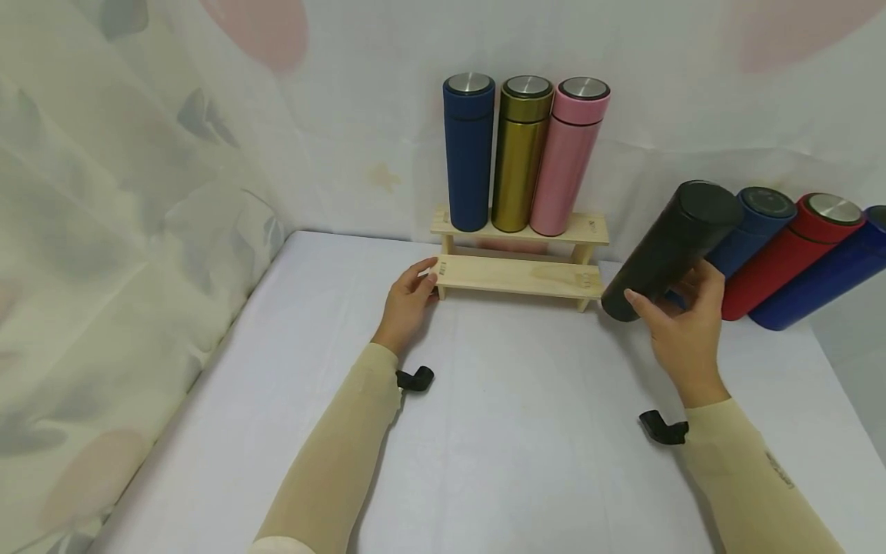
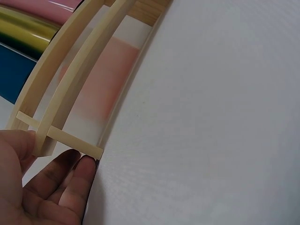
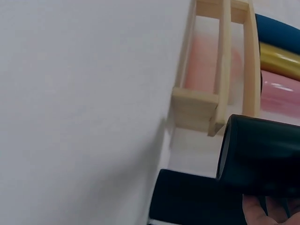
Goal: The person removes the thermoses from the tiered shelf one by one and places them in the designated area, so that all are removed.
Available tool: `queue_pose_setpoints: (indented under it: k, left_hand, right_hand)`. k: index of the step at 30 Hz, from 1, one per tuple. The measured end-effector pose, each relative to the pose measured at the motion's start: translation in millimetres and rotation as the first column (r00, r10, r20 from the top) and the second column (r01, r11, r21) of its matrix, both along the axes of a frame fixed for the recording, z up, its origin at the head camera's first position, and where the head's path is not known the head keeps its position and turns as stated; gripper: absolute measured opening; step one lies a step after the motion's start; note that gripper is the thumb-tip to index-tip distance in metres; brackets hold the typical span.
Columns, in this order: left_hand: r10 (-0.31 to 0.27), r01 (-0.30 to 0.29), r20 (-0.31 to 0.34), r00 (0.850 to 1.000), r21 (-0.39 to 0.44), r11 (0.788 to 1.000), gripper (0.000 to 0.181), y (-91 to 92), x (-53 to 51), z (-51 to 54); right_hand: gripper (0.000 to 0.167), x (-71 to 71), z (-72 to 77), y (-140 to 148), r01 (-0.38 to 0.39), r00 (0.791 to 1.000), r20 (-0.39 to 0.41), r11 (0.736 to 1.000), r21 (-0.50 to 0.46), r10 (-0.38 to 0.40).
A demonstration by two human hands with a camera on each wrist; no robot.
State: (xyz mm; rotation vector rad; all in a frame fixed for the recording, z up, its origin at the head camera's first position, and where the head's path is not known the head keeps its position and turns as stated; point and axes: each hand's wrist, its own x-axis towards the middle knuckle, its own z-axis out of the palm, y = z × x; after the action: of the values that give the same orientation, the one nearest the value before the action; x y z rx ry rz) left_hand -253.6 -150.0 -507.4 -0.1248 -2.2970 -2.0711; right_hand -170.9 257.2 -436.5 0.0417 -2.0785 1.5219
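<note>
A two-step wooden stand is on the table. My left hand grips the left end of its lower step, with the thumb near the board and the fingers by the leg. My right hand holds a black thermos flask, tilted with its top to the right; its base is near the right end of the lower step. In the right wrist view the flask appears raised. On the upper step stand a dark blue flask, a gold flask and a pink flask.
Right of the held flask are a blue flask, a red flask and a deep blue flask, partly cut off by the frame. A white cloth covers the table. Patterned curtains hang at the left and back.
</note>
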Motion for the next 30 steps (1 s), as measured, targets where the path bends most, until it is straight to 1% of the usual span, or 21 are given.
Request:
queue_pose_setpoints:
  k: [6, 10, 21, 23, 26, 30]
  left_hand:
    - [0.009, -0.009, 0.0, 1.0, -0.012, 1.0, 0.04, -0.3, -0.6, -1.0]
    - [0.01, -0.01, 0.006, 1.0, -0.01, 1.0, 0.04, 0.1, -1.1, -0.8]
    - [0.011, -0.011, 0.009, 1.0, 0.003, 1.0, 0.04, 0.7, -1.0, 0.1]
    - [0.01, -0.01, 0.008, 1.0, 0.003, 1.0, 0.04, 1.0, -1.1, 0.6]
    - [0.009, -0.009, 0.005, 1.0, 0.001, 1.0, 0.04, 0.8, -1.1, 0.7]
    - [0.008, -0.008, 0.003, 1.0, -0.005, 1.0, 0.039, 0.1, -0.8, 0.6]
  right_hand:
    - [0.086, 4.8, -7.3, 12, 0.021, 0.998, 0.051, 1.0, 0.013, -0.022]
    - [0.087, 7.6, -12.0, 17, 0.036, 0.997, 0.07, 0.999, -0.01, -0.035]
    - [0.082, 11.7, -19.9, 31, 0.08, 0.989, 0.125, 0.996, 0.037, -0.084]
    - [0.081, 12.1, -21.6, 32, 0.085, 0.985, 0.146, 0.995, 0.05, -0.091]
    - [0.082, 11.8, -24.4, 35, 0.086, 0.978, 0.184, 0.995, 0.053, -0.094]
    - [0.083, 11.4, -28.2, 38, 0.075, 0.976, 0.203, 0.996, 0.04, -0.082]
